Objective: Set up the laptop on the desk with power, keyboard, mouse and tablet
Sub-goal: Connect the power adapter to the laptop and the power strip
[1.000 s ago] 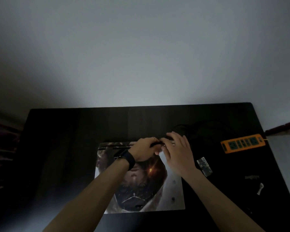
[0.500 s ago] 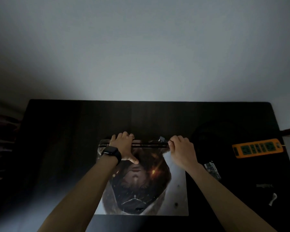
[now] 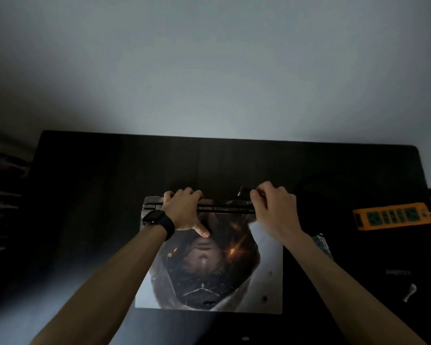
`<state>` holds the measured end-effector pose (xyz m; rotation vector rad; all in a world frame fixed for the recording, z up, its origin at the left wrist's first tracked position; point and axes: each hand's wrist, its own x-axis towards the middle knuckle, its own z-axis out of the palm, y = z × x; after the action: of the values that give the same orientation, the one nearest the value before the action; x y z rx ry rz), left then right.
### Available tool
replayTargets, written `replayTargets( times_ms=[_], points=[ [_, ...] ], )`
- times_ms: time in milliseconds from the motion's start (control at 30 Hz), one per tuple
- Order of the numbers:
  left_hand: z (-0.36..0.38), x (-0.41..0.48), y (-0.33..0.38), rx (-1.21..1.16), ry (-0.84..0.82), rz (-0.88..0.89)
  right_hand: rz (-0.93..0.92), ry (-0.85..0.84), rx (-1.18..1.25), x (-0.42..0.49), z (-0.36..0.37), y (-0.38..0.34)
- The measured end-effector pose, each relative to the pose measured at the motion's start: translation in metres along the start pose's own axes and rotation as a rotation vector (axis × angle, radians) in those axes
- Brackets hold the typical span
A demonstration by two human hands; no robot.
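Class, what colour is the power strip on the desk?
Orange, with green sockets: the power strip, in the head view.

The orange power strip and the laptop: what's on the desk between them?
In the head view, a small pale-labelled block lies between the laptop and the orange power strip, beside the right forearm. The rest of the dark desk there is too dim to tell.

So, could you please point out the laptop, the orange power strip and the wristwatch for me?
laptop (image 3: 266, 277): head view, on the pale right part of its closed lid.
orange power strip (image 3: 393, 216): head view, on the middle of its socket row.
wristwatch (image 3: 153, 217): head view, on its dark face.
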<state>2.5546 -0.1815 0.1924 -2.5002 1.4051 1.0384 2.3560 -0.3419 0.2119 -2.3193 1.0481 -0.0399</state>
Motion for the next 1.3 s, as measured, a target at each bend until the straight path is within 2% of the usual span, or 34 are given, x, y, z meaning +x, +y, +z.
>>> replayTargets(
  times_ms=[167, 367, 567, 800, 1300],
  points=[
    [-0.002, -0.034, 0.003, -0.005, 0.148, 0.036, -0.093, 0.012, -0.03, -0.012, -0.002, -0.013],
    [0.001, -0.077, 0.012, 0.036, 0.335, 0.039, -0.03, 0.076, 0.069, -0.029, -0.01, -0.036],
    [0.007, -0.109, 0.011, -0.002, 0.482, 0.025, -0.045, -0.024, 0.117, -0.041, -0.026, -0.054],
    [0.005, -0.124, 0.019, -0.009, 0.52, 0.043, -0.075, -0.079, 0.074, -0.047, -0.032, -0.079],
    [0.005, -0.123, 0.021, 0.013, 0.517, 0.05, -0.094, -0.128, 0.045, -0.045, -0.042, -0.055]
  ],
)
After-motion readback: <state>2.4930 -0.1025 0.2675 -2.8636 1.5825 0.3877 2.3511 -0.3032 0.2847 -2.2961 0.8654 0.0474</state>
